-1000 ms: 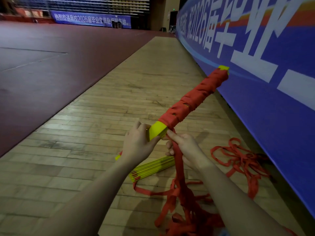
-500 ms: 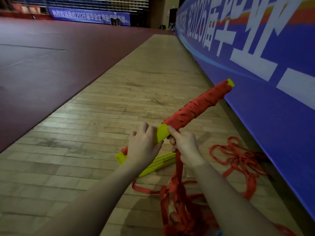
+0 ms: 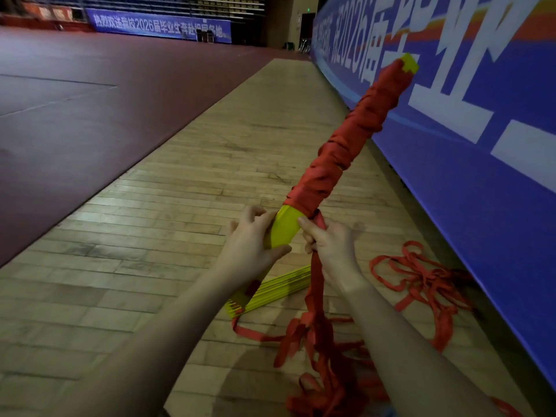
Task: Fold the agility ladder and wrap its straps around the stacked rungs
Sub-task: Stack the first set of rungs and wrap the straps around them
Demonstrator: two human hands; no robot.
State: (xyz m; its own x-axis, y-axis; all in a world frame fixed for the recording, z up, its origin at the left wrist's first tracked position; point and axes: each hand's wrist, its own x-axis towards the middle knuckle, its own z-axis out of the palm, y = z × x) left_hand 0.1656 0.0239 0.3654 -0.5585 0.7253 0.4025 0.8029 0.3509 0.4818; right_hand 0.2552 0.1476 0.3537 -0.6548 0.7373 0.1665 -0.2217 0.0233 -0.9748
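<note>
Beside the blue wall banner (image 3: 481,182), w/ big white characters only partly in view, both hands work a bundle of stacked rungs (image 3: 340,164) held tilted up to the right. Left hand (image 3: 251,245) grips its bare yellow lower end; right hand (image 3: 329,240) pinches red straps (image 3: 316,296) at the wrap's edge, rest trailing to the wood floor (image 3: 186,188). Second yellow rung stack (image 3: 270,291) lies on the floor below. Far banner (image 3: 159,25) reads "2026" amid Chinese txt.
</note>
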